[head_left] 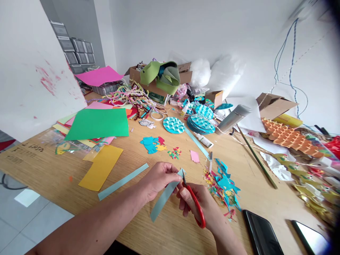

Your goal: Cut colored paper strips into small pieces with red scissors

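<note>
My left hand [164, 179] pinches a light blue paper strip [163, 202] near its far end. The strip slants down toward the table's front edge. Red-handled scissors [198, 209] are in my right hand [195, 202], with their blades at the strip's held end; whether they are cutting into the paper I cannot tell. A second light blue strip [123, 181] lies flat to the left of my hands. Beyond them are blue fish cut-outs [150, 144], small colourful paper bits [174, 153] and a pink paper square [194, 156]. Blue paper scraps [227, 182] lie to the right.
A yellow sheet [103, 166] and a green sheet [98, 123] lie on the left. Round blue scale-patterned discs [174, 125] sit farther back, near a glue bottle [204, 140]. Toward the right are a stick [255, 157], a black phone [261, 232] and another phone [309, 237].
</note>
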{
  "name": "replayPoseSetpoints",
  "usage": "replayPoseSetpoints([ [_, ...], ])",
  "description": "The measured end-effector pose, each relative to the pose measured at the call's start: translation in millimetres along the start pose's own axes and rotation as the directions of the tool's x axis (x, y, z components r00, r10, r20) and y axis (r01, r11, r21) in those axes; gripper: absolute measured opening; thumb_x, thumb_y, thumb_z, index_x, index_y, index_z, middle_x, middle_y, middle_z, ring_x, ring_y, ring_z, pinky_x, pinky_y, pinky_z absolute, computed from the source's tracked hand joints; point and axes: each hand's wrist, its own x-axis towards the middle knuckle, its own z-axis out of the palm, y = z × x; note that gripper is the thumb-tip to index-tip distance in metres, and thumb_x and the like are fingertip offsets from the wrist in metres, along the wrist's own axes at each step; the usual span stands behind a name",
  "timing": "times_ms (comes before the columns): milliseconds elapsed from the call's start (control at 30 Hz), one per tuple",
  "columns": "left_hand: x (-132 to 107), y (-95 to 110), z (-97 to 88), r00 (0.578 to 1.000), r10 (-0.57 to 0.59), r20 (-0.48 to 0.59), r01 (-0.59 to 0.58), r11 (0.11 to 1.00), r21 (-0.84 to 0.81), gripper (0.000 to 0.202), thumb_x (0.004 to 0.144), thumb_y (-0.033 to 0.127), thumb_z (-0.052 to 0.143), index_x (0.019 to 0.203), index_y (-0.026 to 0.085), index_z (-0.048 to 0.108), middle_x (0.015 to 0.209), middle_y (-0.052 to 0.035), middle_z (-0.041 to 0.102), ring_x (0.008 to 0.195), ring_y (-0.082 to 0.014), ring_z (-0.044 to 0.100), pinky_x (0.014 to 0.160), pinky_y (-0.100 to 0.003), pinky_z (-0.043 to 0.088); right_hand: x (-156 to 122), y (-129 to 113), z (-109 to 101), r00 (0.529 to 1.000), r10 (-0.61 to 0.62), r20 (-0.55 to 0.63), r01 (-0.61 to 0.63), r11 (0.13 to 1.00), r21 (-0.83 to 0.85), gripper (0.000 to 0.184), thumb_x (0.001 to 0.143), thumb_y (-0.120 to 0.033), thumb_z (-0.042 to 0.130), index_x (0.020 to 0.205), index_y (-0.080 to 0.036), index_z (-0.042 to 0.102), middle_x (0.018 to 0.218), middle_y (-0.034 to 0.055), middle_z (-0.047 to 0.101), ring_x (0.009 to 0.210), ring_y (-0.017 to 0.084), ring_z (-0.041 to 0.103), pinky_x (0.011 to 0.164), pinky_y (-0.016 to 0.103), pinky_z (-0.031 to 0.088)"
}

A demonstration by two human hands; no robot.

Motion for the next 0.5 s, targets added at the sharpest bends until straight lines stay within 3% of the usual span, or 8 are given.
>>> replayPoseSetpoints([
  [500,3.1,-1.4,-6.1,1.0,0.007,-0.002,-0.007,0.999,0.038,0.015,0.063,0.025,0.066,0.069,0.014,0.06,0.054,-0.0012,0.062,0.045,-0.0099,0.052,0.048,-0.023,0.039,-0.8,-0.3,0.4,0.999,0.05,-0.002,-0.05,0.999,0.023,0.057,0.076,-0.071,0.05,0.07,-0.014,0.055,0.053,0.0021,0.06,0.041,0.012,0.056,0.038,0.019,0.038],
])
